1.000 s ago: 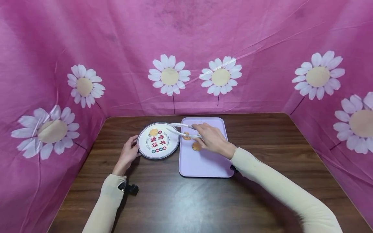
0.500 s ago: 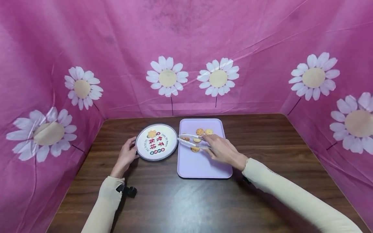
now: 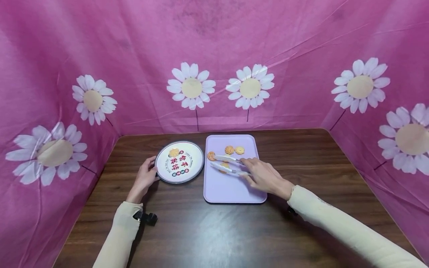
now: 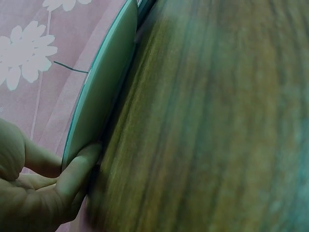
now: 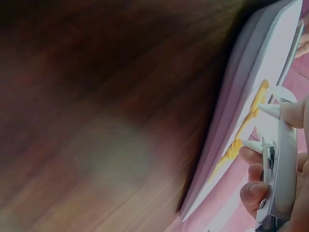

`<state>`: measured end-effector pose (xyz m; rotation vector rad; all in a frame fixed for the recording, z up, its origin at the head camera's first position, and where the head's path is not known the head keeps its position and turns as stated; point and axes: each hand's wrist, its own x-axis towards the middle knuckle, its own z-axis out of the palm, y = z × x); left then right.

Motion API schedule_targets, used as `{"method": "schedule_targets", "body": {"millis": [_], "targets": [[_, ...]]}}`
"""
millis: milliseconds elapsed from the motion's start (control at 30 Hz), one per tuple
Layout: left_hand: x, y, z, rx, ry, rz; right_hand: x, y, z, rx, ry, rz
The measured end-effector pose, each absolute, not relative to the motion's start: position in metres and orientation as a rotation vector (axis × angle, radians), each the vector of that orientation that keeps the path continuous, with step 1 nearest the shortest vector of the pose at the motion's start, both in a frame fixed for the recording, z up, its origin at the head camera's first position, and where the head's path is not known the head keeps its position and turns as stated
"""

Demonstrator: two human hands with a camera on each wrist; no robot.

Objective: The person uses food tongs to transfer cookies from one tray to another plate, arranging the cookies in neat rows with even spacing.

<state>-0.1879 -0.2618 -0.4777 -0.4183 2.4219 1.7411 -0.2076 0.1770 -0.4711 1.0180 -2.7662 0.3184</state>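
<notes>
My left hand (image 3: 145, 175) pinches the left rim of a round white plate (image 3: 194, 171) with dark edging and red lettering; in the left wrist view the thumb and fingers (image 4: 79, 166) sit on either side of the rim. One pale flower-shaped cookie (image 3: 174, 152) lies on it. My right hand (image 3: 266, 176) grips white tongs (image 3: 231, 171) low over a lilac tray (image 3: 234, 191). Their arms stand apart, pointing left, around and partly covering cookies (image 3: 225, 167) on the tray. A round cookie (image 3: 211, 156) lies just past the tips.
A swirled cookie (image 3: 229, 150) and a paler ring-like cookie (image 3: 239, 150) lie side by side farther back on the tray. Plate and tray stand almost edge to edge on a dark wooden table (image 3: 207, 234). A pink flowered cloth (image 3: 221, 44) rises behind and at both sides.
The tongs have moved right and toward me, from over the plate to the cookies on the tray, uncovering the back cookies. My left hand has stayed at the plate's rim.
</notes>
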Motion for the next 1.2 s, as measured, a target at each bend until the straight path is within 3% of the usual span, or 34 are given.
{"method": "schedule_targets", "body": {"millis": [1200], "targets": [[-0.189,-0.262,-0.476,-0.415,2.416,1.736,-0.177,0.212,-0.478,0.937,-2.841,0.353]]}}
